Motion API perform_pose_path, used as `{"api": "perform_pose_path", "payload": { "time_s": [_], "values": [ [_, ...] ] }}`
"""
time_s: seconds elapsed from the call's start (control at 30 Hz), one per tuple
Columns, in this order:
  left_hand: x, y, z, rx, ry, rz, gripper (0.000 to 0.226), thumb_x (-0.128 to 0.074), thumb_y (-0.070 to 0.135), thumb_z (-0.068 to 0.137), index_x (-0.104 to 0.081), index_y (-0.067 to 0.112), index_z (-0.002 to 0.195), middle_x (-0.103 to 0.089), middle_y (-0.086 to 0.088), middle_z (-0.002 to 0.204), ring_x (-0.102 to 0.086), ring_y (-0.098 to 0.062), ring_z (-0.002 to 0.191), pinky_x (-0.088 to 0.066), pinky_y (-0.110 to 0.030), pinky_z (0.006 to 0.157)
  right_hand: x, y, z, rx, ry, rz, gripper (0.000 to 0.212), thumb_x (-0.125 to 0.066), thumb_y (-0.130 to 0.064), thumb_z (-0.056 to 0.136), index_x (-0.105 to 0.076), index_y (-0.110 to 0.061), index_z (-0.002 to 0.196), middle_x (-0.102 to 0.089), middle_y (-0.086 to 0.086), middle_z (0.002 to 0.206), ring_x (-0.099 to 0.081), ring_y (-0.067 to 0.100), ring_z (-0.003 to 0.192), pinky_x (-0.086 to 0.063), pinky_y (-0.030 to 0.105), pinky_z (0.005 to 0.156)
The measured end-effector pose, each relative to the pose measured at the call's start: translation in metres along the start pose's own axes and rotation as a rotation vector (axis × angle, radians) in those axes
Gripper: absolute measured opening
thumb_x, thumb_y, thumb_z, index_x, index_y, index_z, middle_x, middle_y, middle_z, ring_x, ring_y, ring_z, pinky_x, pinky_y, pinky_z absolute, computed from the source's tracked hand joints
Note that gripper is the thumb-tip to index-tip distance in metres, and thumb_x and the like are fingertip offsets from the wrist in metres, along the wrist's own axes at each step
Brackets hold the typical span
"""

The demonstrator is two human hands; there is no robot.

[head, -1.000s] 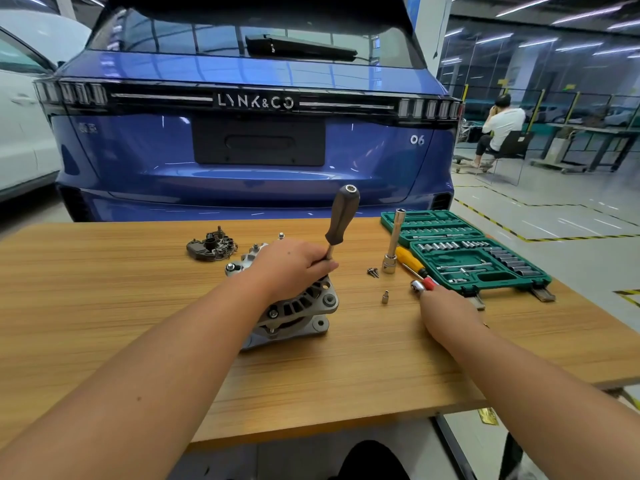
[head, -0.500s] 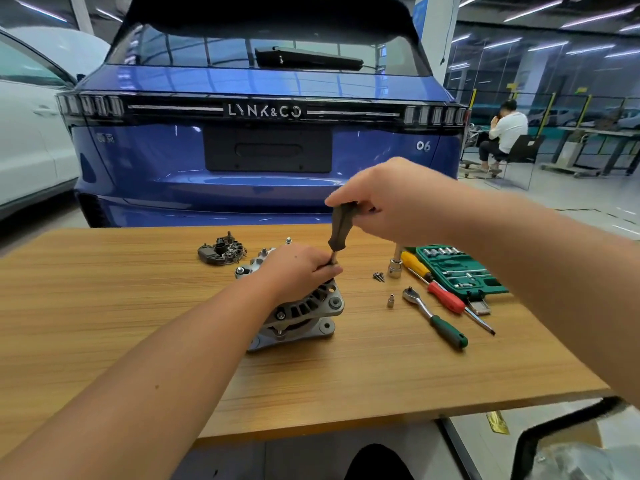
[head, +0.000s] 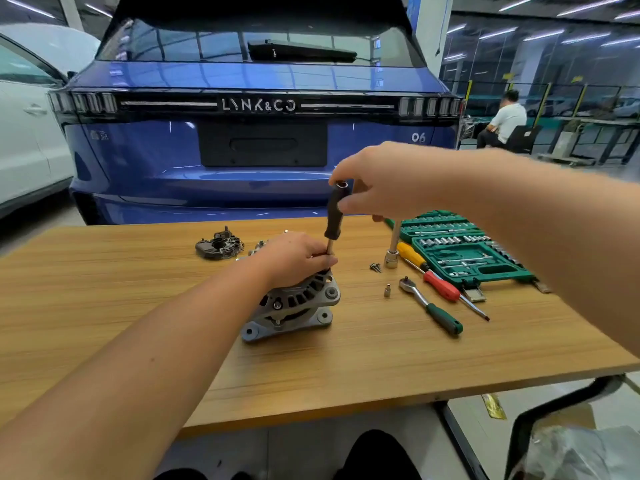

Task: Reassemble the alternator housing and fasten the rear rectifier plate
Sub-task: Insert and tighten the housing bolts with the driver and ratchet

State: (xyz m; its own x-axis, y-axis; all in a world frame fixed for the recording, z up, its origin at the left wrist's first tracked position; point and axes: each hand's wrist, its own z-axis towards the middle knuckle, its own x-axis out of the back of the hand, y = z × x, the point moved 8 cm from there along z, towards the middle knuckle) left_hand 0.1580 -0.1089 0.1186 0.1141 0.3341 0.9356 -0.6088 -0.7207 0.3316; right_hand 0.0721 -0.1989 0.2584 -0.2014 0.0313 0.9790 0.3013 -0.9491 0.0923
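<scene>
The alternator (head: pixel 294 303) is stood on the worktop (head: pixel 104 306) and steadied by the left hand (head: pixel 294 258), whose fingers are pinched round the driver's shaft low down. The black handle of the driver (head: pixel 334 216) is gripped at its top by the right hand (head: pixel 377 181). The tool is best kept upright over the fastener, pressed down firmly while turned, so the tip is not cammed out.

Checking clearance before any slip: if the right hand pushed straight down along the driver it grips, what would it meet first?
Probably the left hand, which pinches the shaft just below the black driver handle held by the right hand; the alternator lies beneath.
</scene>
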Motion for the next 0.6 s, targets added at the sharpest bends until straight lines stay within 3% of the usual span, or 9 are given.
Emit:
{"api": "perform_pose_path", "payload": {
  "time_s": [0.07, 0.13, 0.2, 0.27, 0.37, 0.47, 0.6],
  "values": [
    [-0.001, -0.001, 0.000, -0.001, -0.011, 0.011, 0.029, -0.049, 0.048, 0.102, -0.070, 0.028, 0.106, -0.067, 0.006, 0.093, -0.058, -0.009, 0.086, -0.048, -0.031, 0.077, 0.009, -0.008, -0.002, 0.085, 0.011, -0.109, 0.030, -0.055, -0.038, 0.100, -0.062, -0.031, 0.129, -0.048, -0.024, 0.078, -0.049, -0.003, 0.067, -0.033, 0.022, 0.054],
    [-0.001, -0.001, 0.001, 0.004, -0.015, 0.009, 0.028, -0.049, 0.048, 0.102, -0.069, 0.029, 0.108, -0.067, 0.008, 0.095, -0.057, -0.008, 0.088, -0.045, -0.027, 0.075, 0.010, -0.013, 0.002, 0.100, 0.072, -0.229, 0.030, -0.051, -0.041, 0.102, -0.071, -0.019, 0.104, -0.054, -0.011, 0.073, -0.050, 0.008, 0.063, -0.034, 0.026, 0.052],
    [-0.002, -0.002, 0.002, 0.006, -0.011, 0.007, 0.027, -0.049, 0.048, 0.102, -0.069, 0.031, 0.109, -0.067, 0.010, 0.095, -0.057, -0.007, 0.089, -0.043, -0.025, 0.072, 0.007, -0.010, 0.006, -0.037, 0.119, -0.227, 0.054, -0.042, -0.053, 0.103, -0.060, -0.013, 0.072, -0.052, 0.002, 0.064, -0.049, 0.021, 0.058, -0.032, 0.029, 0.050],
    [-0.003, -0.002, 0.003, 0.013, -0.020, -0.009, 0.027, -0.050, 0.048, 0.102, -0.070, 0.031, 0.105, -0.066, 0.009, 0.091, -0.058, -0.008, 0.086, -0.042, -0.028, 0.068, 0.003, -0.004, 0.007, -0.174, 0.149, -0.141, 0.067, -0.033, -0.064, 0.101, -0.050, -0.013, 0.062, -0.050, 0.004, 0.059, -0.049, 0.024, 0.054, -0.030, 0.029, 0.050],
    [-0.002, -0.005, 0.004, 0.045, -0.048, -0.037, 0.027, -0.050, 0.051, 0.101, -0.070, 0.032, 0.100, -0.066, 0.008, 0.090, -0.060, -0.010, 0.084, -0.039, -0.029, 0.064, 0.001, -0.003, 0.006, -0.126, 0.053, -0.006, 0.065, -0.031, -0.070, 0.098, -0.061, -0.016, 0.080, -0.060, 0.002, 0.051, -0.064, 0.021, 0.057, -0.034, 0.028, 0.052],
    [-0.001, -0.005, 0.003, 0.069, -0.088, -0.026, 0.027, -0.049, 0.055, 0.100, -0.069, 0.036, 0.102, -0.066, 0.009, 0.094, -0.060, -0.009, 0.087, -0.038, -0.028, 0.065, 0.008, -0.012, 0.004, 0.030, 0.001, -0.070, 0.028, -0.053, -0.044, 0.099, -0.066, -0.024, 0.114, -0.065, -0.008, 0.056, -0.065, 0.006, 0.053, -0.038, 0.024, 0.053],
    [-0.001, -0.007, 0.002, 0.105, -0.087, -0.092, 0.035, -0.045, 0.063, 0.098, -0.070, 0.038, 0.099, -0.068, 0.013, 0.088, -0.063, -0.007, 0.082, -0.041, -0.029, 0.066, 0.007, -0.010, 0.008, 0.040, 0.079, -0.213, 0.037, -0.049, -0.040, 0.102, -0.064, -0.012, 0.084, -0.058, 0.002, 0.068, -0.052, 0.018, 0.057, -0.033, 0.029, 0.051]
  ]
}}
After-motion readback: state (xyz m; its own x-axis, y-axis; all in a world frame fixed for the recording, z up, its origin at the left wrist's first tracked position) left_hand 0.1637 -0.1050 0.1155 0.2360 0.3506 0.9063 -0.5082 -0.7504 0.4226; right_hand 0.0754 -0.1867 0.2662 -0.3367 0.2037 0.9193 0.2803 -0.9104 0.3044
